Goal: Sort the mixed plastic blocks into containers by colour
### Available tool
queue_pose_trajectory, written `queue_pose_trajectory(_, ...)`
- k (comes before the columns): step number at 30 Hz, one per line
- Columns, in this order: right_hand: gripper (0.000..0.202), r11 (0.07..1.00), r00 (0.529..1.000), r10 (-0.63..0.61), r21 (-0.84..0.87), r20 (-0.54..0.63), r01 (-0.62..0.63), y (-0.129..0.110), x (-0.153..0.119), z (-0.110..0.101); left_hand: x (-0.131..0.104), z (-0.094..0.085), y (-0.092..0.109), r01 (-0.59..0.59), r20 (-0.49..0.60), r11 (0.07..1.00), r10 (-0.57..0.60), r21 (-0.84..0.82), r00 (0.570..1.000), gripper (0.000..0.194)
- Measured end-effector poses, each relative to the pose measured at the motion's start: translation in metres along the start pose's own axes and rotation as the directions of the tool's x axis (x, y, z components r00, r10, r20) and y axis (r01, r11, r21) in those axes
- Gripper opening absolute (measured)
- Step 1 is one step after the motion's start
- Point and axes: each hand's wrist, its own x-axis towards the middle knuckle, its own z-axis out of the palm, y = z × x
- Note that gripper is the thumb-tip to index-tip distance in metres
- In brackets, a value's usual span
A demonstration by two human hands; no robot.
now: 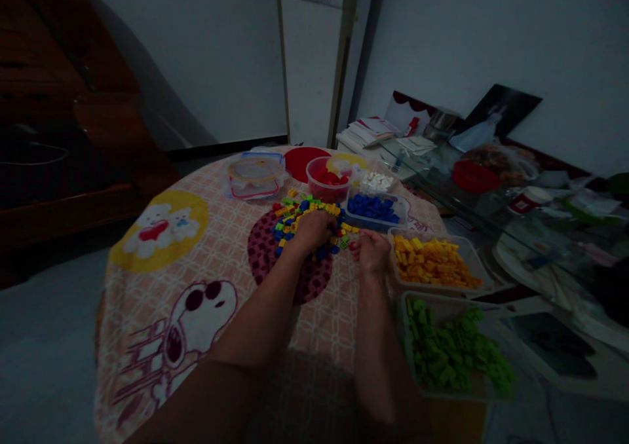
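Note:
A mixed pile of small plastic building blocks in yellow, blue, green and red lies on a dark red round patch of the tablecloth. My left hand reaches into this pile, its fingers curled down among the blocks and partly hidden. Just right of the pile, my right hand is closed, fingertips together; a bit of red shows there, too small to name. Close by are clear tubs of blue blocks, yellow blocks and green blocks. A round tub holds red blocks.
White blocks sit behind the blue ones. Lidded clear containers stand at the back left, beside a red round disc. A cluttered glass table borders the right side, with a paper cup on it.

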Motion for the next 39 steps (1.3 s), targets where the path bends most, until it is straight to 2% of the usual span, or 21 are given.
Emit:
queue_pose_trajectory(3, 0.024, 0.998, 0.998, 0.057, 0.018, -0.023, -0.057, 0.000, -0.001, 0.001, 0.000, 0.000, 0.002, 0.008, -0.016, 0.999, -0.009, -0.034, 1.000, 0.029)
queue_pose_trajectory(7, 0.024, 0.998, 0.998, 0.057, 0.016, -0.009, -0.057, 0.002, 0.001, 0.000, 0.002, -0.001, -0.002, 0.005, -0.046, 0.991, -0.011, -0.132, 0.999, 0.020)
queue_pose_trajectory(10, 0.024, 0.998, 0.998, 0.056, 0.012, -0.007, -0.056, 0.004, 0.003, -0.001, 0.006, 0.000, -0.009, -0.039, -0.121, 0.959, 0.005, -0.281, 0.993, 0.014)
queue_pose_trajectory(12, 0.023, 0.999, 0.999, 0.051, 0.012, -0.002, -0.051, 0.004, 0.003, -0.001, 0.008, 0.002, -0.013, -0.065, -0.187, 0.904, -0.017, -0.423, 0.982, 0.010)
queue_pose_trajectory(14, 0.022, 0.999, 0.999, 0.052, 0.011, -0.006, -0.052, 0.003, 0.002, 0.000, 0.010, 0.006, -0.013, -0.071, -0.231, 0.801, -0.086, -0.594, 0.969, 0.010)
queue_pose_trajectory(17, 0.020, 0.998, 0.998, 0.061, 0.006, -0.016, -0.060, 0.000, 0.001, 0.001, 0.014, 0.015, -0.007, -0.065, -0.217, 0.559, -0.209, -0.827, 0.954, 0.016)
queue_pose_trajectory(20, 0.018, 0.998, 0.998, 0.057, 0.001, -0.013, -0.057, -0.002, 0.000, 0.001, 0.020, 0.025, 0.005, -0.085, -0.184, 0.337, -0.273, -0.938, 0.944, 0.020)
queue_pose_trajectory(23, 0.018, 0.999, 0.999, 0.051, -0.004, -0.010, -0.051, -0.002, 0.000, 0.000, 0.026, 0.033, 0.016, -0.121, -0.175, 0.210, -0.261, -0.970, 0.949, 0.028)
queue_pose_trajectory(26, 0.020, 0.999, 0.999, 0.046, -0.007, -0.005, -0.046, -0.002, 0.000, 0.000, 0.028, 0.036, 0.021, -0.166, -0.195, 0.151, -0.206, -0.974, 0.959, 0.037)
queue_pose_trajectory(28, 0.020, 0.999, 0.999, 0.049, -0.001, -0.001, -0.049, -0.001, 0.000, 0.000, 0.027, 0.034, 0.020, -0.189, -0.219, 0.173, -0.176, -0.967, 0.960, 0.038)
queue_pose_trajectory(30, 0.020, 0.998, 0.998, 0.063, 0.011, -0.005, -0.063, -0.002, -0.001, 0.001, 0.024, 0.028, 0.016, -0.190, -0.236, 0.264, -0.153, -0.946, 0.960, 0.036)
queue_pose_trajectory(33, 0.018, 0.998, 0.997, 0.068, 0.018, -0.024, -0.067, -0.003, -0.001, 0.001, 0.016, 0.014, 0.007, -0.131, -0.210, 0.498, -0.105, -0.857, 0.972, 0.027)
queue_pose_trajectory(36, 0.018, 0.998, 0.998, 0.064, 0.001, -0.021, -0.064, -0.004, -0.001, 0.000, 0.007, -0.001, 0.000, -0.093, -0.137, 0.738, 0.001, -0.668, 0.991, 0.018)
queue_pose_trajectory(39, 0.018, 0.998, 0.998, 0.069, -0.008, -0.013, -0.069, -0.004, 0.000, 0.000, -0.001, -0.014, 0.001, -0.103, -0.035, 0.881, 0.098, -0.461, 0.995, 0.010)
